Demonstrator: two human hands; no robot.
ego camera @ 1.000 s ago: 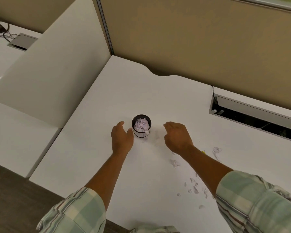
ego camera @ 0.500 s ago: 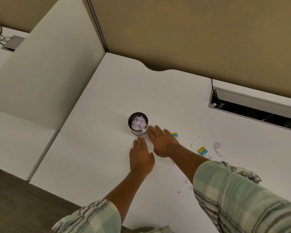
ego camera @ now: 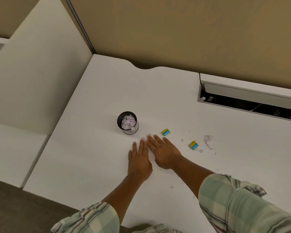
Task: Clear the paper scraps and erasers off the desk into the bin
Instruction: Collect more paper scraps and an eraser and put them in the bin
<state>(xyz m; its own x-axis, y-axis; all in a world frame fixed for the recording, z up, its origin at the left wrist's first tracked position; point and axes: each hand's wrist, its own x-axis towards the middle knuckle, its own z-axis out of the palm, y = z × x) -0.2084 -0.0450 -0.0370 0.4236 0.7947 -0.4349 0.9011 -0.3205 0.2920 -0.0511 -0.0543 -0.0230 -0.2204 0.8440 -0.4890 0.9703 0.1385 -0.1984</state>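
- Here, flat on the white worktop (ego camera: 97, 101), palm down: the left hand (ego camera: 139, 159), fingers straight and close together, gripping nothing.
- Just beside it, likewise flat and palm down: the right hand (ego camera: 163, 151), fingers slightly spread, empty, angled toward the left so that both sets of fingertips meet or nearly meet.
- Just beyond those fingertips, upright and apart from them: a small black mesh bin (ego camera: 128, 122), crumpled pale paper visible inside.
- Near the right hand's outer fingers, not touching: a yellow-and-blue eraser (ego camera: 165, 132), lying flat.
- Farther right, well clear of both hands: a second eraser (ego camera: 193, 145) of the same colours.
- Just right of that one: a twisted paper scrap (ego camera: 208, 141), with tinier bits (ego camera: 200, 150) scattered around it.
- More small scraps (ego camera: 172, 187) near the right forearm, too small to describe further.
- Pale checked sleeves (ego camera: 233, 204) pushed up on both arms.
- At the worktop's far right: an open cable tray (ego camera: 249, 100), dark inside, a black cable at its left end.
- Behind and to the left: tan partition panels (ego camera: 175, 31) enclosing the corner.
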